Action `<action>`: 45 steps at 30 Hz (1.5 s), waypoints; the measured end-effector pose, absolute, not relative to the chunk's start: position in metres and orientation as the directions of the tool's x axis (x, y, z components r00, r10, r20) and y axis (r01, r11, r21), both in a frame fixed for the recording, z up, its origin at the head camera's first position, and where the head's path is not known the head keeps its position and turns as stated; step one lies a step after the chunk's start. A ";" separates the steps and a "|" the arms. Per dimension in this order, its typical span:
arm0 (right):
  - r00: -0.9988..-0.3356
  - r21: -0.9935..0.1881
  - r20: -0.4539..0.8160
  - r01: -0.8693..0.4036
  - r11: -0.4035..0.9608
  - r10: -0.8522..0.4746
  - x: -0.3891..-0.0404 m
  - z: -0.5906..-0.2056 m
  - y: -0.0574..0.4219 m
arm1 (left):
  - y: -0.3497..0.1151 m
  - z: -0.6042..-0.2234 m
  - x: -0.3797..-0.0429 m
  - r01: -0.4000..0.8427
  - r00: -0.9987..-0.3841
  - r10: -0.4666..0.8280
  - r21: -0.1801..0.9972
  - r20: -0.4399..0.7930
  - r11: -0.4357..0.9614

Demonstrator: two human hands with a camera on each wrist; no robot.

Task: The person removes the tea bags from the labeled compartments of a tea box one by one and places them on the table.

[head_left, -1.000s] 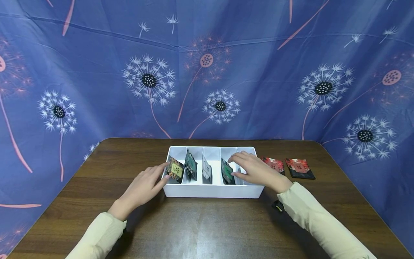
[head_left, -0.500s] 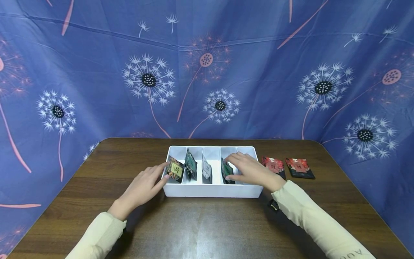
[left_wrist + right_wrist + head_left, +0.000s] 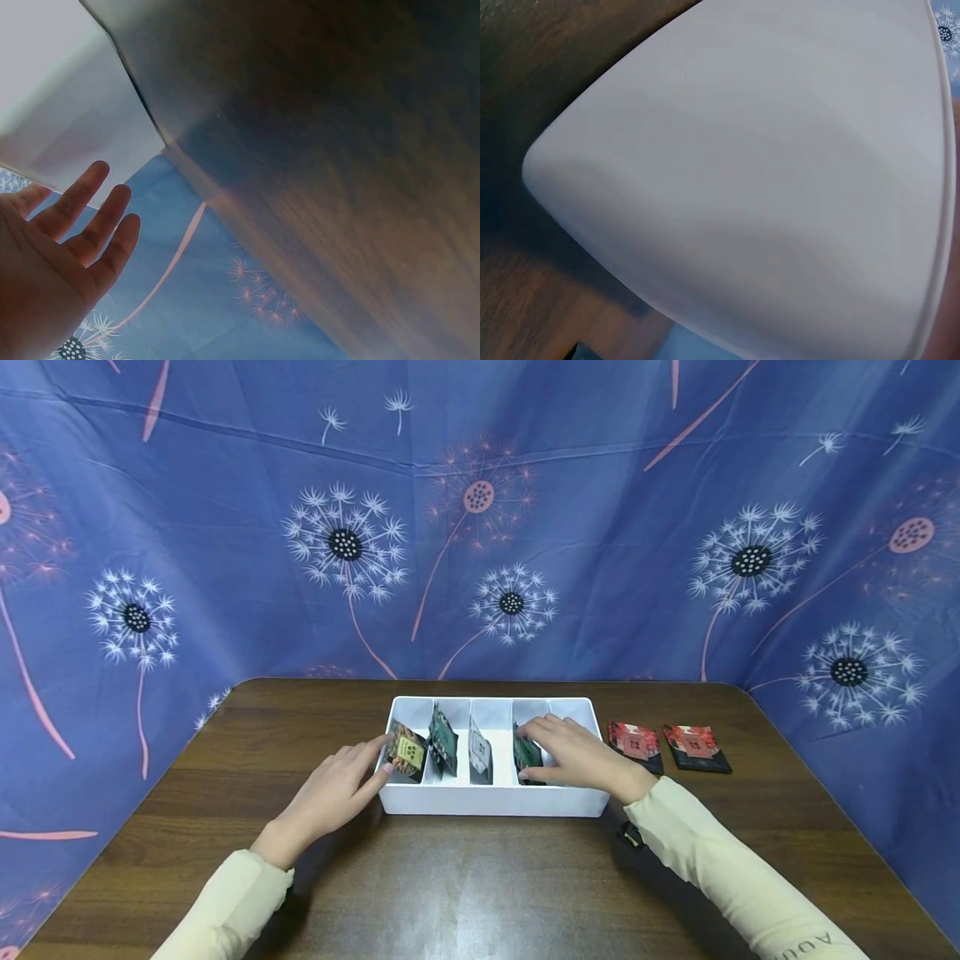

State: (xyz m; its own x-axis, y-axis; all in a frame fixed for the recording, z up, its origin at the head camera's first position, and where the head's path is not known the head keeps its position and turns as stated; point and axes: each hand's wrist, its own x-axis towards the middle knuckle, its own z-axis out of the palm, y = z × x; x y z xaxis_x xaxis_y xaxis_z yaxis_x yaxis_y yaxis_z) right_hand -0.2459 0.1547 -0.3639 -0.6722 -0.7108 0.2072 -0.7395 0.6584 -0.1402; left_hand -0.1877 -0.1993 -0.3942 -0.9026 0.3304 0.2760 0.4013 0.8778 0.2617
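Observation:
A white tray (image 3: 495,802) with several compartments stands on the table, holding upright sachets. Leaning in the leftmost compartment is a black sachet with a yellow-green label (image 3: 409,754). Beside it come a dark green sachet (image 3: 444,742) and a white-grey sachet (image 3: 480,753). My left hand (image 3: 330,793) rests at the tray's left end with fingers extended, fingertips by the yellow-green-labelled sachet. My right hand (image 3: 581,756) reaches in from the right and grips another green sachet (image 3: 527,752) by its edges, hiding part of it. In the left wrist view, the left hand's fingers (image 3: 90,202) are spread beside the tray.
Two red-and-black sachets, a nearer one (image 3: 636,746) and a farther one (image 3: 697,748), lie flat right of the tray. The wooden table (image 3: 450,885) ends at a blue dandelion-print cloth (image 3: 600,527). Tray wall (image 3: 742,150) fills the right wrist view.
My right hand has shifted slightly left and closed in on the green sachet, uncovering more of the nearer red sachet. The left hand stays where it was.

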 end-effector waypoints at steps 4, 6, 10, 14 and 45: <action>-0.676 -0.151 0.202 -0.736 0.659 -0.709 -0.245 -0.362 0.154 | -0.199 -0.394 -0.188 0.399 -0.904 0.329 0.262 0.274 0.879; -0.679 -0.154 0.201 -0.734 0.661 -0.706 -0.245 -0.362 0.155 | -0.199 -0.394 -0.188 0.398 -0.904 0.328 0.262 0.272 0.879; -0.687 -0.153 0.198 -0.726 0.671 -0.699 -0.246 -0.362 0.155 | -0.199 -0.393 -0.187 0.399 -0.905 0.330 0.265 0.270 0.878; -0.700 -0.164 0.178 -0.714 0.681 -0.691 -0.249 -0.362 0.154 | -0.199 -0.393 -0.187 0.400 -0.904 0.330 0.267 0.270 0.877; -0.718 -0.237 0.089 -0.689 0.685 -0.690 -0.263 -0.357 0.153 | -0.198 -0.392 -0.185 0.391 -0.912 0.328 0.279 0.248 0.877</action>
